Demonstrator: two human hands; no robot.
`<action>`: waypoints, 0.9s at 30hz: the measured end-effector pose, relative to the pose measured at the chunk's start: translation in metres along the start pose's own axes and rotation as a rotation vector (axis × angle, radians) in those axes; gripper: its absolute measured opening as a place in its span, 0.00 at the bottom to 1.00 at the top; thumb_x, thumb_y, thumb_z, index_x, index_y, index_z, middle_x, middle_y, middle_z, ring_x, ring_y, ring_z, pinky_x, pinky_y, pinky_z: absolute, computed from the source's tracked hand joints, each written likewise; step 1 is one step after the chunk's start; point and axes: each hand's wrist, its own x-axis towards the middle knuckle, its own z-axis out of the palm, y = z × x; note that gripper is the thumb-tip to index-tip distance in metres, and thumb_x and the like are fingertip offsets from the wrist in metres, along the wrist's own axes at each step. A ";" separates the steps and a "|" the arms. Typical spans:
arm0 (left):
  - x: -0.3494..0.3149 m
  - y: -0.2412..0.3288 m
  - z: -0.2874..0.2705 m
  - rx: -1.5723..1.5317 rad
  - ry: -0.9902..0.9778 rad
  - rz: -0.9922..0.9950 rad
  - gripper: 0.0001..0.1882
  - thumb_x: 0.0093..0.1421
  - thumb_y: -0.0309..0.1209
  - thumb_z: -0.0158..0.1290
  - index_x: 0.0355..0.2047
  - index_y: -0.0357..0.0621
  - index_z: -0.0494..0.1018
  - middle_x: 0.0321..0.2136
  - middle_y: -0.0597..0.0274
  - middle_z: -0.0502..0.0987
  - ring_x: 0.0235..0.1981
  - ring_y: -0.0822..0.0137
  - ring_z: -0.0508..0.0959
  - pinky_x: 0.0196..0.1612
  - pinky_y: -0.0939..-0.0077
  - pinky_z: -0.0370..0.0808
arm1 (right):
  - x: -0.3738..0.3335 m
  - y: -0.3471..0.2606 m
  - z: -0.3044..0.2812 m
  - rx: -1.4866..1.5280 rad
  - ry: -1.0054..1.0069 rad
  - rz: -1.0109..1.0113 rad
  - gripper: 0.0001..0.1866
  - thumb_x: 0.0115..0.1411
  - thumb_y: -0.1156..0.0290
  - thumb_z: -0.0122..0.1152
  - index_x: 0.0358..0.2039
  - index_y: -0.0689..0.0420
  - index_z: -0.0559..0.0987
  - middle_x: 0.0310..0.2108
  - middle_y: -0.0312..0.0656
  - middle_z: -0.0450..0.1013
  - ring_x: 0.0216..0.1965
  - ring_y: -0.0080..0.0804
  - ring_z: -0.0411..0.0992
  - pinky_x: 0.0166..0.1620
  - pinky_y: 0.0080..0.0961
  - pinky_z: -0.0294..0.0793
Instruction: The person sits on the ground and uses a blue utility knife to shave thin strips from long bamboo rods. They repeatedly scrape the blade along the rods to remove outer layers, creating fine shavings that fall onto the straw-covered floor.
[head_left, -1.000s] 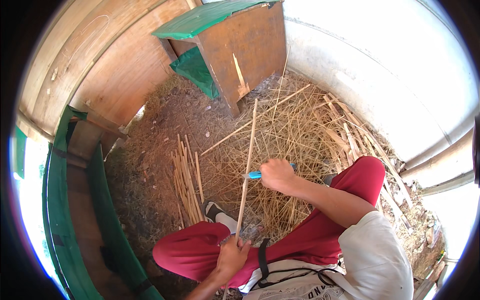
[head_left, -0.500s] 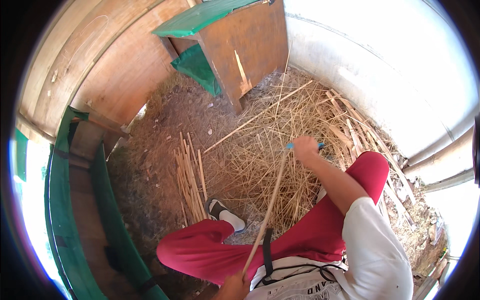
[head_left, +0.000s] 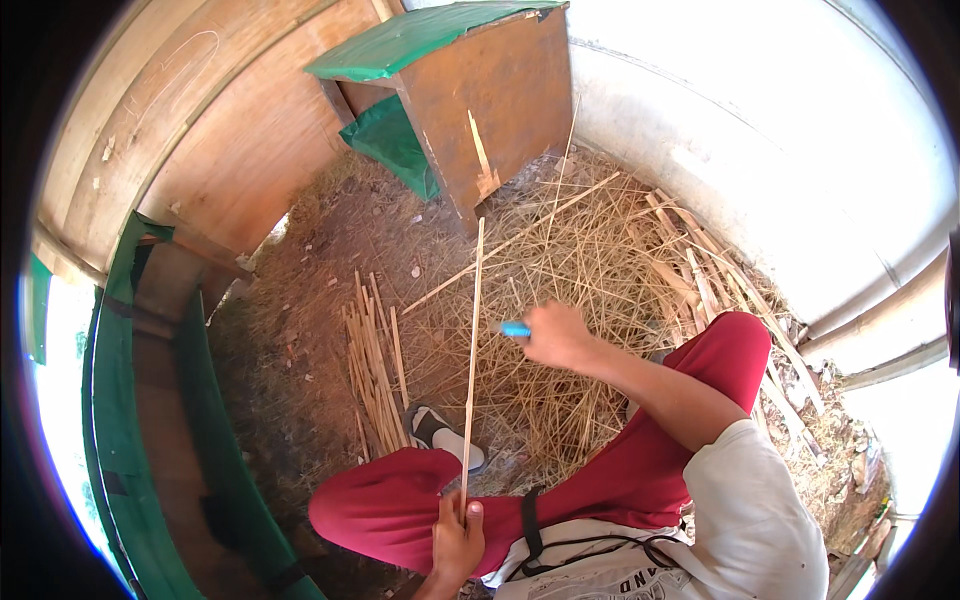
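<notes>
My left hand point(head_left: 457, 538) is closed around the lower end of a long, thin bamboo strip point(head_left: 475, 340), close to my lap. The strip stands out away from me, its far end near the foot of the wooden cabinet. In my right hand point(head_left: 560, 336) is a blue-handled knife point(head_left: 515, 328), gripped to the right of the strip and apart from it. Its blade is blurred and hardly shows. Beneath both lies a broad heap of thin shavings point(head_left: 560, 400).
A bundle of split strips point(head_left: 370, 370) lies left of my sandalled foot point(head_left: 440, 430). More split pieces point(head_left: 705, 275) lie along the pale wall at right. The brown cabinet point(head_left: 500, 110) with green covering stands at the back. Green-edged shelving point(head_left: 150, 400) lines the left side.
The strip has swung left and more upright, its far end now free of my right hand. My right hand has moved left and nearer with the knife. My left hand has risen slightly.
</notes>
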 end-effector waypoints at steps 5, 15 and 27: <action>0.025 0.006 0.019 -0.122 -0.051 -0.050 0.20 0.73 0.41 0.37 0.39 0.37 0.72 0.16 0.62 0.67 0.19 0.70 0.70 0.26 0.70 0.70 | -0.017 -0.006 0.014 -0.154 0.037 -0.106 0.07 0.53 0.72 0.60 0.24 0.62 0.81 0.20 0.46 0.74 0.21 0.39 0.76 0.26 0.35 0.78; 0.036 0.019 0.040 0.050 -0.073 0.163 0.18 0.72 0.37 0.36 0.35 0.37 0.70 0.20 0.40 0.74 0.26 0.37 0.78 0.29 0.51 0.72 | -0.023 -0.004 -0.002 -0.257 0.099 -0.072 0.06 0.51 0.74 0.58 0.22 0.62 0.79 0.21 0.47 0.75 0.23 0.40 0.76 0.24 0.38 0.76; -0.048 -0.012 -0.006 0.216 -0.299 -0.073 0.19 0.73 0.40 0.37 0.33 0.38 0.69 0.16 0.57 0.68 0.17 0.62 0.73 0.24 0.63 0.70 | 0.023 0.134 -0.017 -0.553 0.149 0.371 0.09 0.58 0.70 0.60 0.34 0.61 0.81 0.36 0.48 0.78 0.40 0.39 0.79 0.40 0.32 0.79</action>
